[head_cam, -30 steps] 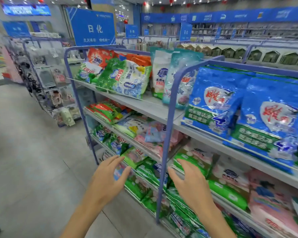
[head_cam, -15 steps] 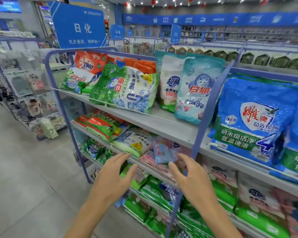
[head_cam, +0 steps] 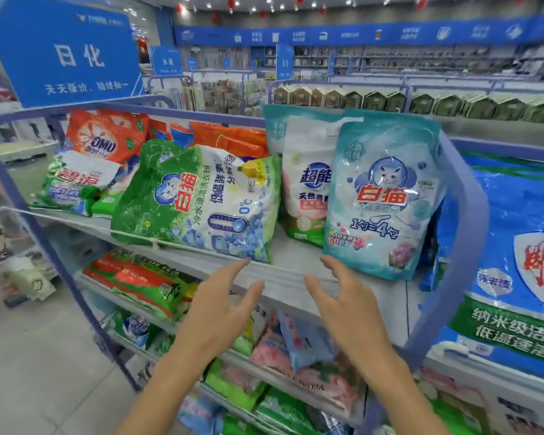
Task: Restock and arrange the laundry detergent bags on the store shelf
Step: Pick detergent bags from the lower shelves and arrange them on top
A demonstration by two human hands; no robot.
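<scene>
**A:** Where are your hands right now?

**B:** My left hand point(head_cam: 220, 309) and my right hand point(head_cam: 346, 312) are both raised in front of the top shelf point(head_cam: 296, 265). The palms face each other, the fingers are spread wide and slightly bent, and they hold nothing.

**A:** And the detergent?

**B:** A green-and-white detergent bag point(head_cam: 198, 199) lies tilted on the top shelf with its print running sideways. My left fingertips are just below its lower right corner. To its right a teal pouch point(head_cam: 383, 199) stands upright beside the blue frame post point(head_cam: 465, 230). It overlaps a white pouch point(head_cam: 305, 183) standing behind it.

**A:** Is your right hand touching the teal pouch?

**B:** I cannot tell. The forefinger tip is right at its bottom left corner.

**A:** What else is up there?

**B:** An orange OMO bag point(head_cam: 104, 139) is at the back left, with a smaller green-and-white bag point(head_cam: 76, 183) lying in front of it. Past the post are big blue bags point(head_cam: 515, 246). On the shelf below, red-and-green bags point(head_cam: 139, 284) lie flat, and pink bags point(head_cam: 296, 350) sit under my hands.
</scene>
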